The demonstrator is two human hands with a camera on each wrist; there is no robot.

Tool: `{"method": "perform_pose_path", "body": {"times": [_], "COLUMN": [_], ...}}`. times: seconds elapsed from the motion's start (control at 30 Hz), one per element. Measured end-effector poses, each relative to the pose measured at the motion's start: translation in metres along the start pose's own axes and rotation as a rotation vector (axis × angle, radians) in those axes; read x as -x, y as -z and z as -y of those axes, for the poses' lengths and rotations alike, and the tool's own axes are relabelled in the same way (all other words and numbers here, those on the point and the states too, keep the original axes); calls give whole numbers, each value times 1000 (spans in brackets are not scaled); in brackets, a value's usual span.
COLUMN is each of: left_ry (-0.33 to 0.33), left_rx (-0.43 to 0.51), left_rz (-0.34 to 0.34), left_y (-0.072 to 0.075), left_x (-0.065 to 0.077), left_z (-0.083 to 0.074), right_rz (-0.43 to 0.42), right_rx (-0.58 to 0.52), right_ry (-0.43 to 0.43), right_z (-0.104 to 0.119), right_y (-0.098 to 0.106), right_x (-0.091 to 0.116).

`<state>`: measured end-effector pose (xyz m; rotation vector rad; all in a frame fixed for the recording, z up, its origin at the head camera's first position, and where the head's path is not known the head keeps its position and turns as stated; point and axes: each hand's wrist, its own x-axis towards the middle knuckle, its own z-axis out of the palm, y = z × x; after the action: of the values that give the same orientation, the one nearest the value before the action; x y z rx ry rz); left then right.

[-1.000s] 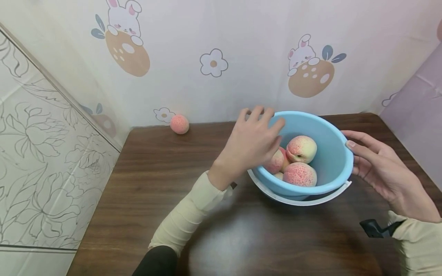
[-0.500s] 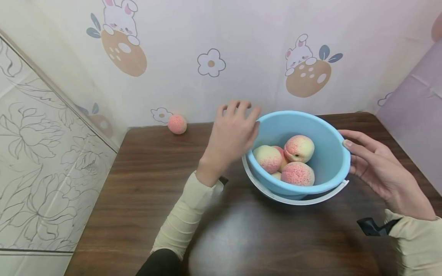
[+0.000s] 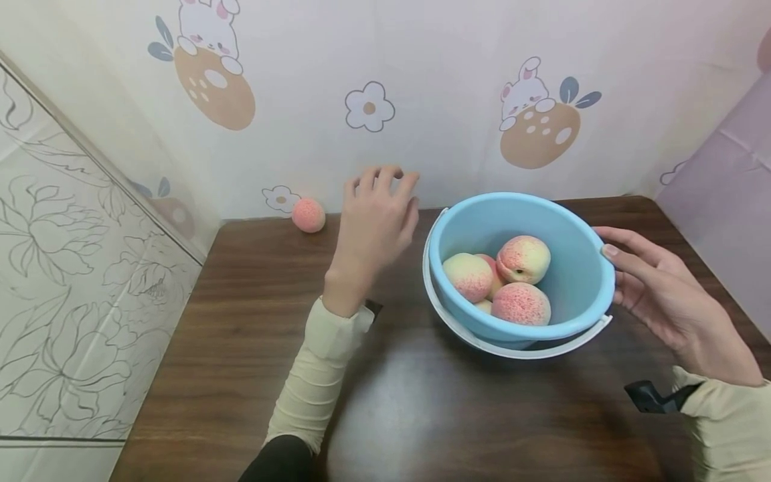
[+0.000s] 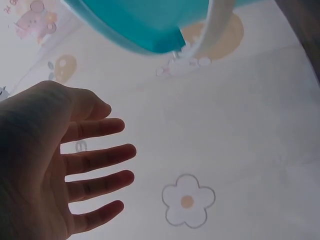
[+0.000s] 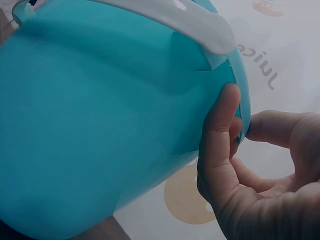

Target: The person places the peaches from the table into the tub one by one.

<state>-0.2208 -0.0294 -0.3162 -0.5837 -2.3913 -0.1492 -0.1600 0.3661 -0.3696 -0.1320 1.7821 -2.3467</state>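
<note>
A light blue bucket (image 3: 578, 281) with a white handle (image 3: 530, 353) stands on the right half of the table. Several pink and cream peaches (image 3: 521, 304) lie inside it. My right hand (image 3: 677, 301) pinches the bucket's right rim, thumb on one side and fingers on the other, as the right wrist view also shows. To the left of the bucket, my left hand (image 3: 376, 227) is in the air with fingers spread and loosely bent, holding nothing. A single pink peach (image 3: 308, 215) lies at the table's back edge, left of that hand.
The brown wooden table (image 3: 253, 348) backs onto a pale wall covering (image 3: 440, 100) printed with rabbits and flowers. At the left is a white panel (image 3: 72, 268) with line-drawn flowers. A lilac sheet (image 3: 723, 194) hangs at the right.
My left hand has moved left, from over the bucket's left rim toward the lone peach, uncovering the peaches inside. My right hand keeps its hold on the rim.
</note>
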Motion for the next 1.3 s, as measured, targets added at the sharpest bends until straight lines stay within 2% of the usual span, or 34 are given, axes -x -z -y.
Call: {"method": "perform_pose_path", "body": {"times": [0.37, 0.67, 1.1, 1.3], "left_ry": [93, 208, 372, 430], "left_rx": [-32, 23, 99, 81], "left_rz": [4, 45, 106, 142], "left_y": [-9, -13, -27, -35], "left_x": [1, 2, 8, 12], "left_z": [27, 50, 95, 108], "right_rz": [2, -10, 17, 6], "right_rx": [6, 8, -21, -5], "right_ry": [-7, 1, 15, 12], "right_z": [0, -1, 0, -2], "right_y": [2, 0, 0, 1], "right_x": [1, 0, 0, 0]}}
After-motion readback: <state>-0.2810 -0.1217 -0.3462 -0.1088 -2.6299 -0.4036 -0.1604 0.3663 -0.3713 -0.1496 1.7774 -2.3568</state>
